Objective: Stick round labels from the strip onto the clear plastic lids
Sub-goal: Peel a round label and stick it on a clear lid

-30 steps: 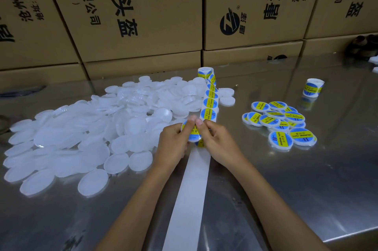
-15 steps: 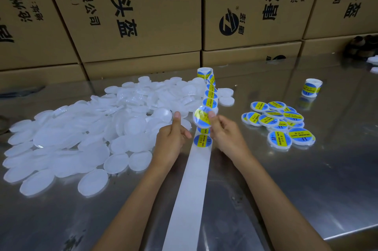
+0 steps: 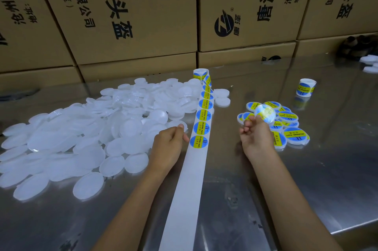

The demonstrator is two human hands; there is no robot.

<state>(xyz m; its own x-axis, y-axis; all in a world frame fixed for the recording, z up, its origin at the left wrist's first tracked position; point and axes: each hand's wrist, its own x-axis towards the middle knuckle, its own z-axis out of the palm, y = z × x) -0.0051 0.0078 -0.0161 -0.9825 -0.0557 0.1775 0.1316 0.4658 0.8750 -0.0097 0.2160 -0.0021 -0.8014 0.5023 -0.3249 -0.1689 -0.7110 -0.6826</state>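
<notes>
the stacked cardboard cartons [image 3: 131,15] are forming a wall along the far edge, and the steel table [image 3: 306,179] is stretching out in front of them. on the person's left the big heap of unlabelled clear plastic lids [image 3: 81,128] is covering much of the surface. down the middle the label strip [image 3: 192,160] is running from its roll [image 3: 200,74] toward the person, its near part bare backing, with the next round label [image 3: 198,142] lying at the end of the printed run. on the right the small pile of labelled lids [image 3: 286,126] is sitting near a spare label roll [image 3: 305,87].

the step in hand looks like setting aside a finished piece. the right hand [image 3: 256,138] is pinching a freshly labelled lid [image 3: 264,115] between thumb and fingertips, holding it blurred in the air just over the finished pile — not yet resting on it. the left hand [image 3: 167,146] is sitting between the heap and the strip, its fingers curled; it is lying right at the rim of a clear lid [image 3: 180,125], but whether it is actually gripping that lid or the strip's edge cannot be told.

next, by judgement, the right hand is needing to let the lid drop onto the pile, while a bare lid is being brought from the heap to the next label — pressed down square, so the sticker is landing centred and without creases.
</notes>
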